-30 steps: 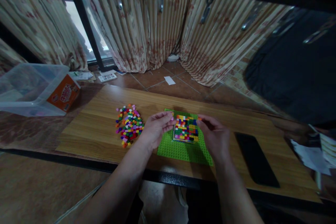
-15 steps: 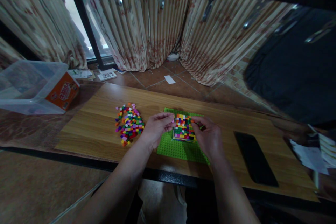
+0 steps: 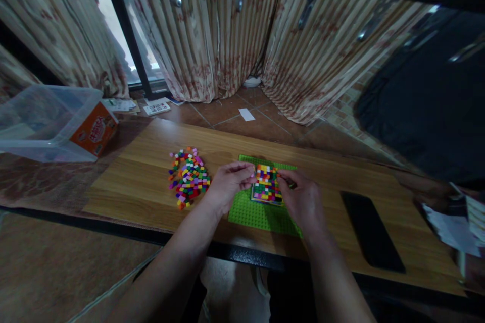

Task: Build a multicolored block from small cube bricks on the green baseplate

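A block of small multicoloured toy bricks (image 3: 267,185) stands on a green studded baseplate (image 3: 250,217). My left hand (image 3: 230,181) is at the block's left side, thumb and fingers pinched on a small pink brick (image 3: 253,174). At the block's upper right edge, my right hand (image 3: 301,192) has its fingertips closed on a small orange brick, mostly hidden by the fingers. Whether that brick touches the block I cannot tell. To the left of the baseplate lies a loose pile of coloured bricks (image 3: 190,179).
The wooden board (image 3: 140,171) lies on the table under everything. A black phone-like slab (image 3: 373,232) is at the right, with papers (image 3: 452,227) beyond it. At the far left stands a clear plastic bin (image 3: 49,133) with an orange label. Curtains (image 3: 227,35) hang behind.
My right fingertips have closed in at the block's upper right edge, and less of the orange brick shows. The left hand keeps its pinch. The whole view has shifted slightly.
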`<move>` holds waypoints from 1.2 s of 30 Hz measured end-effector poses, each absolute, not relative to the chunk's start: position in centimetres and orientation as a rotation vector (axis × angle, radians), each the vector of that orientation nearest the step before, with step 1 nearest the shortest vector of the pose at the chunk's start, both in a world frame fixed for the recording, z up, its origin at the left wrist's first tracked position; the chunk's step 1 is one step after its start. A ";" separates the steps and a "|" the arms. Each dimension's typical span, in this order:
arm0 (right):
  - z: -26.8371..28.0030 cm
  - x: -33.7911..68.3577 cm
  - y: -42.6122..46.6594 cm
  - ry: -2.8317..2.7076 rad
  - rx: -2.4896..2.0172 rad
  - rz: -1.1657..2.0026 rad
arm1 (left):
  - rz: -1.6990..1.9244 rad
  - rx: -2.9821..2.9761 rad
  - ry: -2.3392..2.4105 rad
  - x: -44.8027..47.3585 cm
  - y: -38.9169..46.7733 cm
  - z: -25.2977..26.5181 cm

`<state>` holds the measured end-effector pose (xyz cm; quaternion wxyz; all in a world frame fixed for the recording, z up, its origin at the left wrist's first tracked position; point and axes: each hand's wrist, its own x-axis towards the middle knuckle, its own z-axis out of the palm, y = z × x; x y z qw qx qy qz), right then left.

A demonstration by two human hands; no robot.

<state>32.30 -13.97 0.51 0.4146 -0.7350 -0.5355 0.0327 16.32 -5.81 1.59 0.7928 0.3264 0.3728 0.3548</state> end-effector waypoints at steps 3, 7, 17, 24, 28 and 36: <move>0.3 32.2 -13.8 -1.298 -1.860 0.067 | 0.755 0.708 0.806 16.3 -5.8 1.6; 0.0 32.3 -13.7 -1.245 -1.872 0.087 | 0.759 0.706 0.810 16.3 -5.8 1.7; -0.1 33.1 -13.9 -1.050 -1.856 0.186 | 0.765 0.712 0.821 16.4 -5.8 1.7; -0.7 33.3 -13.3 -1.046 -1.861 0.128 | 0.764 0.717 0.804 16.4 -5.9 1.8; -1.2 33.0 -12.7 -1.105 -1.886 0.082 | 0.765 0.701 0.808 16.3 -5.9 2.0; -1.4 32.8 -12.4 -1.141 -1.860 0.119 | 0.772 0.713 0.788 16.2 -6.0 2.0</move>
